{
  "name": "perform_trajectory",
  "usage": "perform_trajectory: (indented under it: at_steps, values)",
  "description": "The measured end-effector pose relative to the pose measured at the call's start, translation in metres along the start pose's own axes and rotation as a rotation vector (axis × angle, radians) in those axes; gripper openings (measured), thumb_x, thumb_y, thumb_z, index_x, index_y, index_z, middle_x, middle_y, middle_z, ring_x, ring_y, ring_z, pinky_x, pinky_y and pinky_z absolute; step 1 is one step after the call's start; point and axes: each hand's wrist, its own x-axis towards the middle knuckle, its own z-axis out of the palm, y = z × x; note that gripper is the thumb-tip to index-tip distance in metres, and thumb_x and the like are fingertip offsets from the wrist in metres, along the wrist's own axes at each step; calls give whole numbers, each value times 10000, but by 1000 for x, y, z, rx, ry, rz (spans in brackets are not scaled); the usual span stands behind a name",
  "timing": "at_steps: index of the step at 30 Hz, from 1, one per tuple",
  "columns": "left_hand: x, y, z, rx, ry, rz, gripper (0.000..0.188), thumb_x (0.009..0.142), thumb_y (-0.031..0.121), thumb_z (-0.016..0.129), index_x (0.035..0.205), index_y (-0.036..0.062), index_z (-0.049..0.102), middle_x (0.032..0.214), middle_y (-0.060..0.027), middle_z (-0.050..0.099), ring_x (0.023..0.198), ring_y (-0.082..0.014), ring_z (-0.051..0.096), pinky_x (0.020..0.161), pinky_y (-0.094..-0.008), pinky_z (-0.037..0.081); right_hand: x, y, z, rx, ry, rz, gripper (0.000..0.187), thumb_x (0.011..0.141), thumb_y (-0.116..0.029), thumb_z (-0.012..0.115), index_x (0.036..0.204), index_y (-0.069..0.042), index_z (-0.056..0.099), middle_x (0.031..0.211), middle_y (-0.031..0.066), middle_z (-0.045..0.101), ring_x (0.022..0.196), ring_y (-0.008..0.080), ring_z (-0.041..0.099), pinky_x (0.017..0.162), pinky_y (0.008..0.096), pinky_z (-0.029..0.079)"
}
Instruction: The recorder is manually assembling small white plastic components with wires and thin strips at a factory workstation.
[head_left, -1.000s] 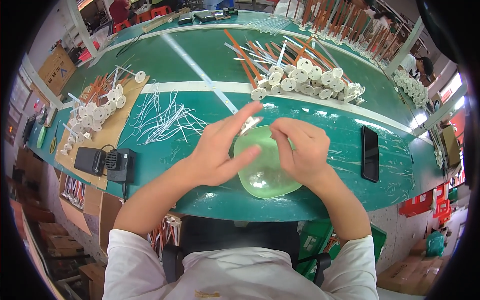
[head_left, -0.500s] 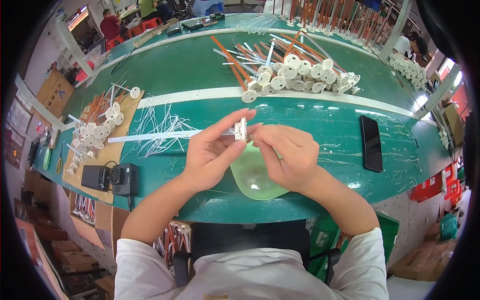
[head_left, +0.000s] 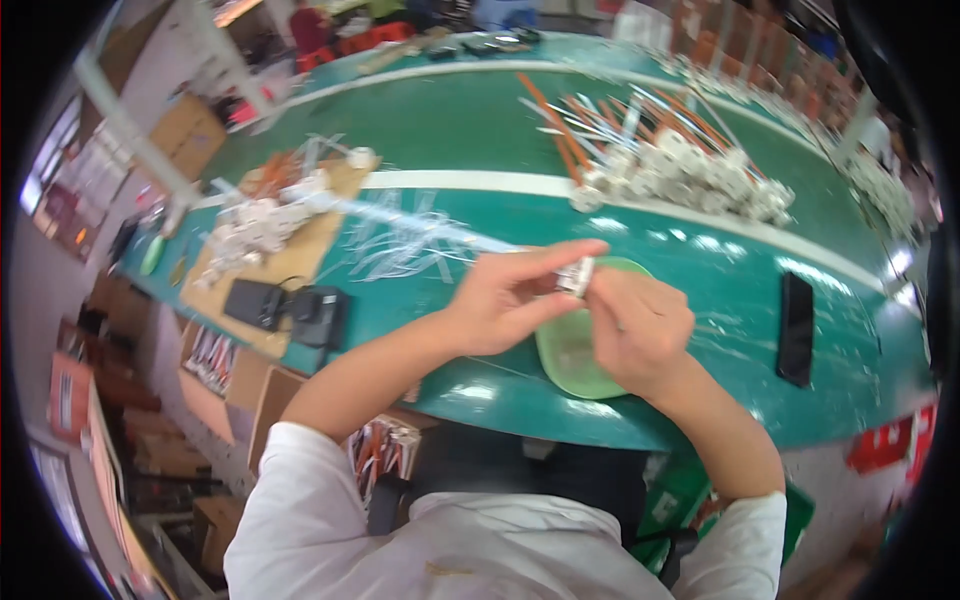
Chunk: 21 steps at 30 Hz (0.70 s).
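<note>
My left hand (head_left: 495, 305) pinches a white round end piece (head_left: 574, 277) between thumb and fingers. From that piece a long pale LED strip (head_left: 420, 222) runs out to the left, slanting upward. My right hand (head_left: 645, 325) is closed against the other side of the end piece; what its fingertips hold, if anything, is too small and blurred to make out. Beneath both hands a light green plastic bowl (head_left: 568, 365) sits on the green table (head_left: 470, 385), its inside partly covered by my right hand.
Loose white wires (head_left: 405, 245) lie beyond my left arm. A pile of strips with white discs (head_left: 690, 175) is at the back; another pile (head_left: 255, 235) rests on cardboard at left, near black adapters (head_left: 318, 318). A black phone (head_left: 796, 330) lies right.
The view has swung, shifting the scene to the right, and is now blurred. The LED strip tilts more, its far end higher. Both hands stay together at the end piece.
</note>
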Motion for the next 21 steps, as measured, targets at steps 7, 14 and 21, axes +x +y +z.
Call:
perform_trajectory:
  at_steps: [7, 14, 21]
  values:
    - [23, 34, -121, 428, 262, -19, 407, 875, 99, 749, 1270, 56, 664, 1150, -103, 695, 860, -124, 675, 766, -276, 551, 2, 3, -3, 69, -70, 183, 203, 802, 38, 731, 1000, 17, 690, 1033, 154, 715, 894, 254, 677, 609, 312, 566]
    - [-44, 95, -325, 1012, 411, -813, 509, 874, 224, 722, 1358, 144, 589, 811, -23, 628, 665, -89, 591, 606, -262, 500, -1, 12, 7, 280, -175, 340, 89, 821, 7, 715, 905, -22, 716, 1022, 120, 728, 963, 242, 659, 619, 294, 552]
    - [-73, 85, -343, 1084, 287, -1123, 579, 849, 240, 736, 1400, 174, 571, 907, -109, 666, 769, -191, 671, 650, -322, 538, 1, 12, 2, 317, -226, 325, 75, 821, -3, 717, 893, -21, 724, 989, 114, 738, 918, 238, 661, 637, 302, 546]
